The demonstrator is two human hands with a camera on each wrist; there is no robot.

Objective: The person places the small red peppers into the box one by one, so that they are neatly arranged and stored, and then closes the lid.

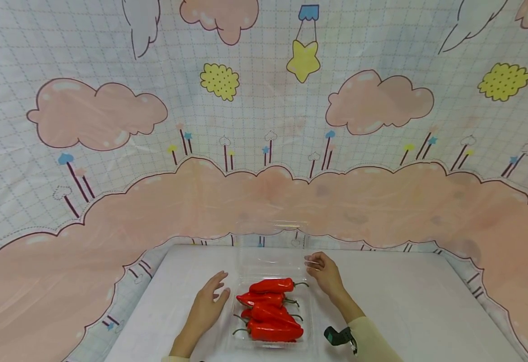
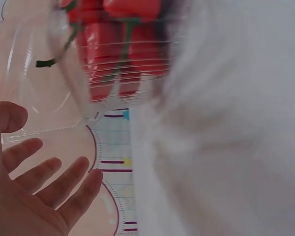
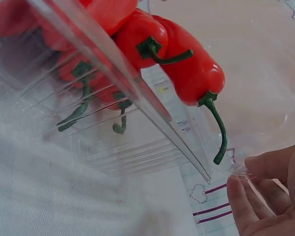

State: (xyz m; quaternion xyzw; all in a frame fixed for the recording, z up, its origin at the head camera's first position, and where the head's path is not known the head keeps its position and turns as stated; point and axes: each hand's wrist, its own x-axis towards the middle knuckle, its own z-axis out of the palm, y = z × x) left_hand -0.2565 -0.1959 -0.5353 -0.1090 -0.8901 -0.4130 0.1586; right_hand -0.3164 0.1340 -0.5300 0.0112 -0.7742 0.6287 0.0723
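A clear plastic clamshell box [image 1: 309,317] stands open on the table, its hinged lid [image 1: 270,257] raised at the far side. Several glossy red peppers [image 1: 270,314] with green stems lie stacked inside; one stem [image 3: 218,130] pokes out past the rim in the right wrist view. At the lid's right edge, my right hand [image 1: 326,275] pinches the clear plastic between thumb and fingers. My left hand [image 1: 207,305] is held beside the box's left side, fingers spread and apart from it. In the left wrist view that hand [image 2: 44,191] holds nothing.
A white cloth-like surface [image 1: 395,301] covers the table under the box. Behind hangs a patterned curtain [image 1: 264,196] with clouds and stars. A small dark green and black device [image 1: 337,336] sits at the right sleeve.
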